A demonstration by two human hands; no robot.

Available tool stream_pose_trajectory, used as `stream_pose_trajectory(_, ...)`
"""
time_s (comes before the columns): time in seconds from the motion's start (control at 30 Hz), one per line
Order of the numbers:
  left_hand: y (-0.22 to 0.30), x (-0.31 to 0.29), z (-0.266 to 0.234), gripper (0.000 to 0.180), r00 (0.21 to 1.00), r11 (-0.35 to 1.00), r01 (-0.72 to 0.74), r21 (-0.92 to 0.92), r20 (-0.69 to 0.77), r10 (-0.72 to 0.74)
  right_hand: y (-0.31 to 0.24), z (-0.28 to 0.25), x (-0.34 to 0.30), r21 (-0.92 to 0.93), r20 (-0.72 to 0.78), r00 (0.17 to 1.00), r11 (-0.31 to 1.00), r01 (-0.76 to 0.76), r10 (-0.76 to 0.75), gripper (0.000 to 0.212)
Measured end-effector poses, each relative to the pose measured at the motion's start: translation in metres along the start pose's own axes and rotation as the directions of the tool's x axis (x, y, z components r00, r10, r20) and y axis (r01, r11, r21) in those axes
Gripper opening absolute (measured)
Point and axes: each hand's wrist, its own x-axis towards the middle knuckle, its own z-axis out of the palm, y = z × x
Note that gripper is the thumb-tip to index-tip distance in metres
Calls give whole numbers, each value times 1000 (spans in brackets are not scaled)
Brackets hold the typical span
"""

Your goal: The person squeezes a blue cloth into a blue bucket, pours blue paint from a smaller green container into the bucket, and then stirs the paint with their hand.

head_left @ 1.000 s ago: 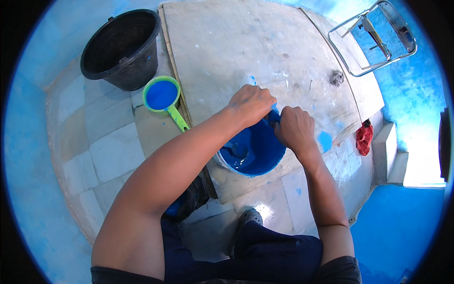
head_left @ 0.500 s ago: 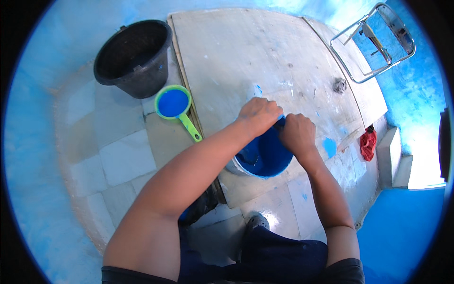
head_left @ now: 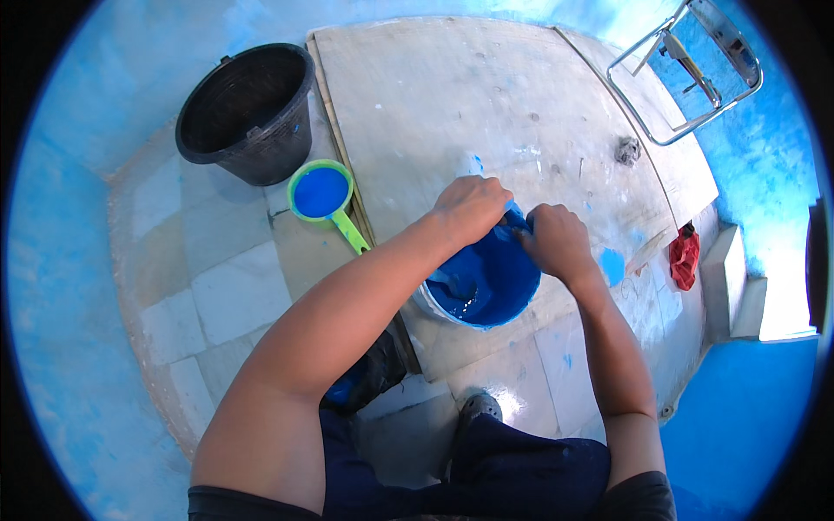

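A white bucket [head_left: 424,300] coated inside with blue paint [head_left: 504,282] stands before me on the board. Over its far rim, my left hand [head_left: 473,208] and my right hand [head_left: 559,241] are closed close together on a paint-covered blue thing [head_left: 514,214]. Its kind is hidden by my fingers and the paint. Inside the bucket, at the left, a paint-coated lump [head_left: 456,284] shows, its shape unclear. To the left lies a green dipper [head_left: 346,227] with blue paint in its bowl.
A black tub [head_left: 269,152] stands at the far left. Wooden boards [head_left: 434,95] cover part of the tiled floor [head_left: 239,282]. At the far right are a folding chair [head_left: 686,135], a crumpled grey wad [head_left: 627,151] and a red cloth [head_left: 685,259]. A dark paint-smeared thing [head_left: 369,373] lies near my leg.
Both hands keep their grip over the bucket and have moved slightly, with a little more of the blue thing showing between them. The view has shifted a little.
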Motion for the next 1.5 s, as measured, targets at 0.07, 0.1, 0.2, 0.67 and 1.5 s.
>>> stream_pose_trajectory(0.07, 4, 0, 3, 13, 1000, 1000, 10, 19, -21, -9, -6, 8, 1, -36, -12, 999, 999, -31, 31, 14)
stream_pose_trajectory(0.1, 4, 1, 4, 13, 999, 999, 14, 30, -37, -13, -9, 4, 4, -34, 5, 999, 998, -44, 44, 13)
stream_pose_trajectory(0.2, 3, -1, 7, 14, 997, 999, 1, 38, -75, 2, -16, 4, 8, -53, 6, 999, 997, -53, 54, 13)
stream_pose_trajectory(0.67, 9, -4, 15, 10, 989, 979, -37, 200, -135, 65, -26, 13, 10, -147, -52, 998, 989, -32, 25, 10)
stream_pose_trajectory(1.5, 19, -3, 9, 11, 998, 988, 43, 150, -58, -34, -16, 9, 10, -112, -10, 999, 993, -38, 37, 12)
